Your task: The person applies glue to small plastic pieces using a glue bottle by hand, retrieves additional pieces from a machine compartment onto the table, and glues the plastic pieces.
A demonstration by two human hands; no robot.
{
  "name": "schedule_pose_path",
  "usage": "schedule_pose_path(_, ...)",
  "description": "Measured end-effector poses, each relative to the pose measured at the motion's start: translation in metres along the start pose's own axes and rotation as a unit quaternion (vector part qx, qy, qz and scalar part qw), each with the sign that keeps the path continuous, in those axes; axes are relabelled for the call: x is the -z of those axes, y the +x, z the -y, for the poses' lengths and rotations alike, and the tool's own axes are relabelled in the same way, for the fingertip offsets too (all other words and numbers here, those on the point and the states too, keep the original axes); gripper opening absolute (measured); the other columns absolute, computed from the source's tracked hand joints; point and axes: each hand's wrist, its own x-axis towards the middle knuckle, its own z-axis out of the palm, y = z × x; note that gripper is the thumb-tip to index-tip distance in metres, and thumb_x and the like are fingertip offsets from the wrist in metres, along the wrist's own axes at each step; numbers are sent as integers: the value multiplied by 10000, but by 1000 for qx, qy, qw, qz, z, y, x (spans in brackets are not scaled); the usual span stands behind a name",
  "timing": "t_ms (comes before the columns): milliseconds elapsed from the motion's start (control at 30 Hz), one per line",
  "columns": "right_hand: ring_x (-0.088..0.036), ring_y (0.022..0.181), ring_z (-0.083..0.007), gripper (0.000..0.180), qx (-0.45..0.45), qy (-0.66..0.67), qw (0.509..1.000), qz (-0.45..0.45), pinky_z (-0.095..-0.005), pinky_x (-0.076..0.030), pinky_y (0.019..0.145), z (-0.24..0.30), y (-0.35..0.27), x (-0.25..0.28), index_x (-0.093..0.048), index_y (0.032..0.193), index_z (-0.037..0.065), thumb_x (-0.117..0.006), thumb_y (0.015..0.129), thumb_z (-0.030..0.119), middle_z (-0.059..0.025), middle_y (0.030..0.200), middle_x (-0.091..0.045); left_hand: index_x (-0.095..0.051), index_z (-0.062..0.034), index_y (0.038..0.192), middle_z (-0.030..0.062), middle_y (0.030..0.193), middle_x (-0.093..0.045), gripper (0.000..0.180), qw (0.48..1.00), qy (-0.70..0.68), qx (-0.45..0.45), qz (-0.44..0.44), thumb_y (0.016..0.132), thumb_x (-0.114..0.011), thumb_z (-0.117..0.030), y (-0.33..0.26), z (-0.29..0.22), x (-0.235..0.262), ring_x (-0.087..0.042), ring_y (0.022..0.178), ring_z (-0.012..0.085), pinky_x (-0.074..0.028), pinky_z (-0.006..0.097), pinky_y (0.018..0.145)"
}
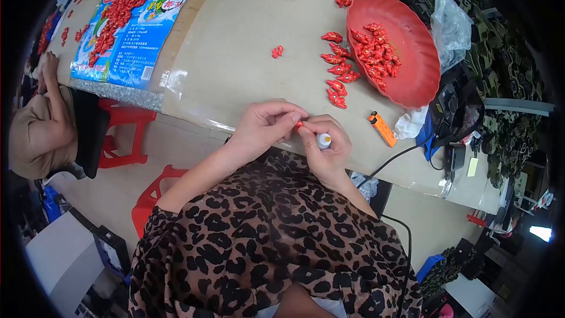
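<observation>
My left hand [263, 125] is closed, its thumb and forefinger pinching a small red piece [299, 123] at the table's near edge. Fingertips of my right hand [335, 148] meet the same piece from the other side. Tucked in that right hand is a small white bottle [323, 141] with a yellowish tip, mostly covered by the fingers. Beyond my hands lie a few tiny red parts [277, 52]. Several glossy red figures [339, 69] are lined up beside a scalloped red bowl [415, 47], which holds a heap of similar figures [376, 53].
An orange lighter [382, 129] and crumpled white tissue [411, 122] lie right of my hands. At the left, red pieces [120, 12] are piled on a blue printed sheet [138, 41]. Another person's arm [54, 91] rests at the far left. Red stools [126, 132] stand below the table.
</observation>
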Motion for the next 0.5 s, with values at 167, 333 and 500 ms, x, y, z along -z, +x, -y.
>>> schedule_pose_path(167,-507,601,-125,88,33,-3,999,-11,-216,-397,530,-3,1,-2,-554,768,-3,-609,704,-25,-75,698,-543,-579,12,877,11,730,-502,130,998,15,-47,-25,829,-480,-56,0,1,-5,-439,541,42,-349,157,471)
schedule_pose_path(333,-508,606,-123,79,28,5,1000,-8,-216,-397,532,-4,2,-1,-554,763,-5,-608,707,-20,-74,701,-544,-573,21,884,13,724,-499,139,999,1,-32,-21,833,-473,-60,0,1,-5,-439,545,46,-351,162,473)
schedule_pose_path(500,-508,609,-122,70,18,14,1000,-10,-216,-396,537,-5,2,0,-557,763,-7,-605,712,-15,-73,701,-545,-567,16,942,1,690,-527,173,996,-78,-6,31,833,-483,-89,1,2,4,-462,582,40,-388,168,500)
